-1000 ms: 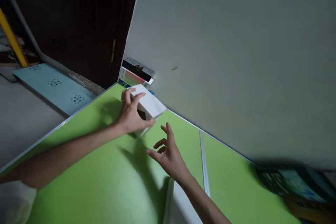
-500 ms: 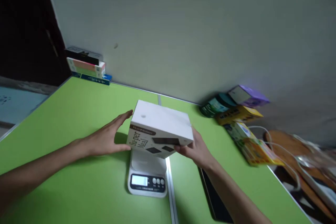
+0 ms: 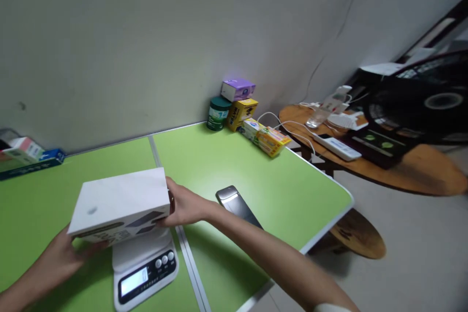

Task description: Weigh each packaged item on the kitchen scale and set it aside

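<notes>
A white box (image 3: 124, 197) with printed text and dark pictures on its front is over a white digital scale (image 3: 146, 278) with a lit display. My right hand (image 3: 185, 204) grips the box's right end, thumb on the front. My left hand (image 3: 69, 253) holds the left end, its fingers partly hidden by the box. Beneath the box, the rear of the scale is covered, and I cannot tell whether the two touch. A dark phone (image 3: 239, 206) lies on the green table (image 3: 292, 195), past my right forearm.
Against the wall stand a green tub (image 3: 218, 114), a yellow box (image 3: 241, 113) with a purple box (image 3: 237, 89) on top, and yellow-green cartons (image 3: 266, 137). More boxes (image 3: 31, 156) are at far left. A wooden stand (image 3: 431, 170) holds cables, a bottle (image 3: 327, 106) and a fan (image 3: 420, 100).
My view has swung to the right, bringing the wooden stand and fan into sight. My left hand, apart from or barely touching the box before, has closed on its left end.
</notes>
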Tool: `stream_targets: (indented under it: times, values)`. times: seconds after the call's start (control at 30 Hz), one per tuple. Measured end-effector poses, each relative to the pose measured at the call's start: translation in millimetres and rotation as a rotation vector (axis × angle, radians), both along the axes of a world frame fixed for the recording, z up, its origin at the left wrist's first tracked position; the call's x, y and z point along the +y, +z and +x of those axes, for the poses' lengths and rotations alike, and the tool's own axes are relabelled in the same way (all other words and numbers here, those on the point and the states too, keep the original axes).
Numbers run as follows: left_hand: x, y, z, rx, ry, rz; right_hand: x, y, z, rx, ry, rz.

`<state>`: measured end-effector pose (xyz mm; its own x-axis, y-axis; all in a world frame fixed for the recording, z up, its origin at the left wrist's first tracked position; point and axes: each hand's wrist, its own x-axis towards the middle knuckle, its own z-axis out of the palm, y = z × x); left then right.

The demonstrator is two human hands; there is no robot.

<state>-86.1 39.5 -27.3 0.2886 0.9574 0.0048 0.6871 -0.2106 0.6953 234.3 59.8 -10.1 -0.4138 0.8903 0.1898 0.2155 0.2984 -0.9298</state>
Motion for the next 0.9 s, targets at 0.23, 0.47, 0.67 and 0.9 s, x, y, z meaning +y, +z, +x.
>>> stream_targets:
  times: [0.23,0.47,0.67,0.9]
  values:
    - [39,43.9,86,0.105,-0.004,0.14,5,11.4,75,0.178,-0.239,-0.018]
    - [61,28.7,155,0.07,-0.258,0.14,37,-22.6,222,0.172,-0.965,0.004]
    - [76,21.0,198,0.047,-0.294,0.104,75,-48.9,285,0.0,-1.234,0.102]
    - [84,10.5,206,0.096,-0.312,0.118,132,-70.5,283,-0.021,-1.221,0.123]
